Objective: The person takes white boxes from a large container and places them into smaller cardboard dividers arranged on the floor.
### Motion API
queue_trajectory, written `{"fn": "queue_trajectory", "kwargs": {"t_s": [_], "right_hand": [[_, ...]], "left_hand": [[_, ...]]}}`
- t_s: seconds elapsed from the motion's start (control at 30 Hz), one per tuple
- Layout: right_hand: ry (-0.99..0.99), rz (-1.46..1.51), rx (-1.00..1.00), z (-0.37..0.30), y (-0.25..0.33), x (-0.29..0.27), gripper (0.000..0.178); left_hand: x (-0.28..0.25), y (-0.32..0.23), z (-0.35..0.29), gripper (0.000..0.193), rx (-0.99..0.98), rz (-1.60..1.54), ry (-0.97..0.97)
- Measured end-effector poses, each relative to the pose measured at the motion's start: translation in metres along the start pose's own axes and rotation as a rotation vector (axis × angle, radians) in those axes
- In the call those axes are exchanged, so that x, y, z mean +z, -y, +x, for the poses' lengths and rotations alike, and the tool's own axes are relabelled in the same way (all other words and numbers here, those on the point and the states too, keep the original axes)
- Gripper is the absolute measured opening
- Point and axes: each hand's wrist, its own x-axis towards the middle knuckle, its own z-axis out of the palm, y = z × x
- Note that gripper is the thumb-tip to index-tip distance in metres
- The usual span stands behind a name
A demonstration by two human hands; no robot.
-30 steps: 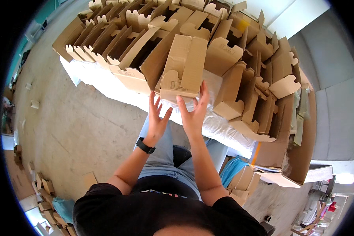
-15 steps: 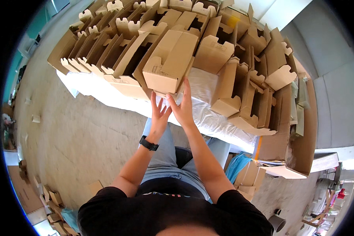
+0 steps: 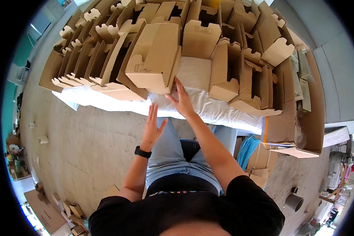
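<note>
A closed brown cardboard box (image 3: 155,53) lies on other boxes, its near end at the edge of the white-covered table (image 3: 198,72). My right hand (image 3: 181,101) has its fingers stretched out, the fingertips at the box's lower right corner; whether they press on it is hard to tell. Below the near edge, my left hand (image 3: 152,129) hangs in the air with its fingers extended, apart from the box and holding nothing. To the right of the box stands an open carton (image 3: 200,39), with a gap of white cloth in front of it.
Several open cartons (image 3: 92,59) stand in a tight row on the left. More open cartons (image 3: 224,70) stand on the right, beside a big cardboard box (image 3: 281,129) holding pale green packs. Blue plastic (image 3: 247,151) and flat cardboard lie below the table's right end.
My left hand has drawn back from the box's near end, down toward me. My right hand stays by its right corner. The view has shifted slightly.
</note>
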Motion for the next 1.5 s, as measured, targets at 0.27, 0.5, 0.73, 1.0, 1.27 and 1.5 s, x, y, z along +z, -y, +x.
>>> {"fn": "queue_trajectory", "kwargs": {"t_s": [0.27, 0.5, 0.73, 1.0, 1.27, 1.5], "right_hand": [[-0.092, -0.015, 0.007, 0.001, -0.002, 0.003, 0.066], [-0.185, -0.074, -0.015, -0.001, -0.002, 0.011, 0.054], [-0.139, -0.066, 0.096, -0.007, 0.002, 0.010, 0.046], [-0.200, -0.126, -0.019, -0.007, -0.005, 0.016, 0.044], [-0.189, -0.152, -0.026, -0.007, -0.003, 0.015, 0.045], [-0.192, -0.125, -0.003, -0.007, 0.005, 0.012, 0.044]], "left_hand": [[0.015, 0.003, -0.009, 0.079, 0.010, 0.240, 0.092], [0.007, -0.002, -0.010, 0.081, 0.026, 0.139, 0.034], [-0.011, -0.072, 0.034, 0.089, 0.250, 0.071, -0.357], [0.018, -0.071, 0.070, 0.086, 0.269, 0.044, -0.470], [0.019, -0.062, 0.075, 0.085, 0.246, 0.050, -0.512], [0.032, -0.052, 0.068, 0.087, 0.177, 0.064, -0.401]]}}
